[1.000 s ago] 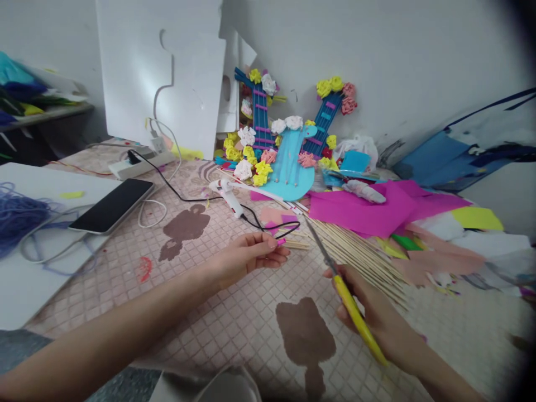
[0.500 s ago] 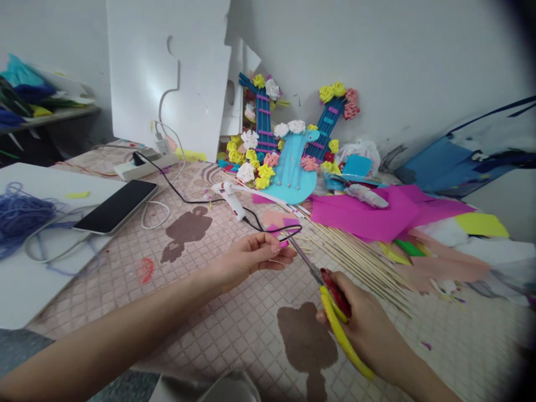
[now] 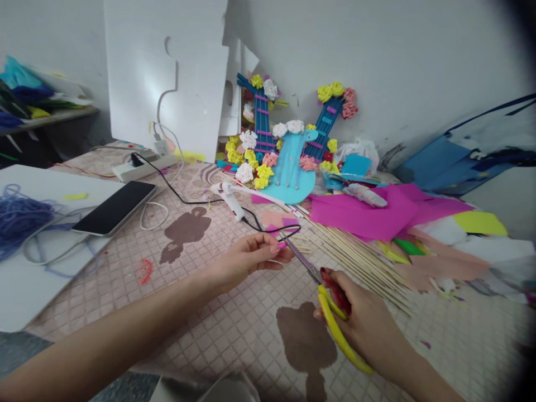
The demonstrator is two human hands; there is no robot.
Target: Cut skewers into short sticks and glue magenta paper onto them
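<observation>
My left hand [image 3: 256,254] is closed in a pinch on a small bright pink strip of paper [image 3: 282,244], most of it hidden by the fingertips. In my right hand [image 3: 362,312] are scissors [image 3: 309,267] with yellow handles, and a red part shows under the fingers. The blades point up and left, their tips at the pink strip beside my left fingertips. Whether the blades touch the strip I cannot tell. Just beyond both hands lies a black cord [image 3: 272,229] from the white glue gun [image 3: 229,200].
Thin wooden sticks [image 3: 364,262] and magenta sheets [image 3: 368,209] lie to the right. Paper-flower decorations with a turquoise guitar shape [image 3: 293,173] lean against the wall. At left are a phone [image 3: 115,207], purple yarn [image 3: 23,209] and a power strip [image 3: 144,163].
The scissors have moved slightly left, bringing the blade tips closer to the pink strip. My left hand stays almost in place, and less of the strip shows.
</observation>
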